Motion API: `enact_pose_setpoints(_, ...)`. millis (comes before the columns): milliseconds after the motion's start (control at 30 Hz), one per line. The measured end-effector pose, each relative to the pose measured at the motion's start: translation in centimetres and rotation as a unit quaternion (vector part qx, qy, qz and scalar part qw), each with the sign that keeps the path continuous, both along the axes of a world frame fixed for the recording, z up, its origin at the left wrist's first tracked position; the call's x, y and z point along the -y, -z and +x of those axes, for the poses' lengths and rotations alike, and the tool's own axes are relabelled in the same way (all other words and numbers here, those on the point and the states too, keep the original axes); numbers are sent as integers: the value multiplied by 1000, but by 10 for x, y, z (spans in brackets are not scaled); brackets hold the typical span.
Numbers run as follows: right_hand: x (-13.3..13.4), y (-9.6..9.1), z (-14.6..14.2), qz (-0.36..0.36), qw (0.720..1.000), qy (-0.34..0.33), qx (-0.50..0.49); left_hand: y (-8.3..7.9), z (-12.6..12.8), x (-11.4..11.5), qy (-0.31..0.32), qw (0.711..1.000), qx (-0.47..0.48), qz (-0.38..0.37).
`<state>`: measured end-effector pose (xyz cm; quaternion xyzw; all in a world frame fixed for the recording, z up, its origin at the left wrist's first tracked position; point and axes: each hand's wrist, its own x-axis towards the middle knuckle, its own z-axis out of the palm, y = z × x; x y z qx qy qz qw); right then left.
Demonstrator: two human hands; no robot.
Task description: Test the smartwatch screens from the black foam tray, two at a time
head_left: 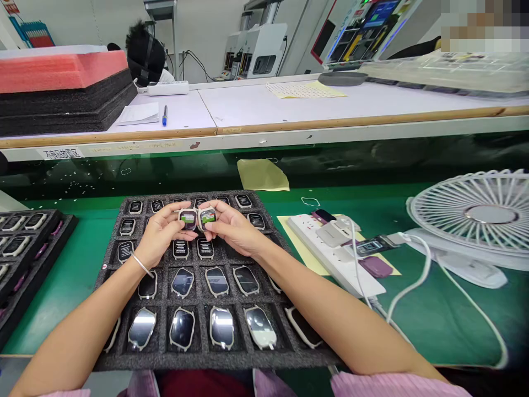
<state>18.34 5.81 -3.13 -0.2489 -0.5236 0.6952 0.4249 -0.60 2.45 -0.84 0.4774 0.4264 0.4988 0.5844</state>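
My left hand (163,236) and my right hand (231,227) meet above a black foam tray (215,359), their fingertips close together. My left hand grips a square smartwatch body (188,219), and my right hand grips a second one (207,218). Each has a green-and-white label on its dark face. The two watches sit side by side, nearly touching. Below my hands, several similar watch bodies lie in the tray's square pockets, some with glossy faces. My hands and forearms hide part of the tray.
A second foam tray of watches (37,231) lies at the left. To the right are a white power strip (334,253) on yellow paper and a white desk fan (467,220) with a cable. A raised shelf (289,99) runs across the back.
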Motion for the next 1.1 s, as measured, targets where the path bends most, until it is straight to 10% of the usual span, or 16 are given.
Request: enact_pose_setpoints(1100,-8,0,-10,15,999,13,-43,-6,-2,-4,-16,998,68,-3)
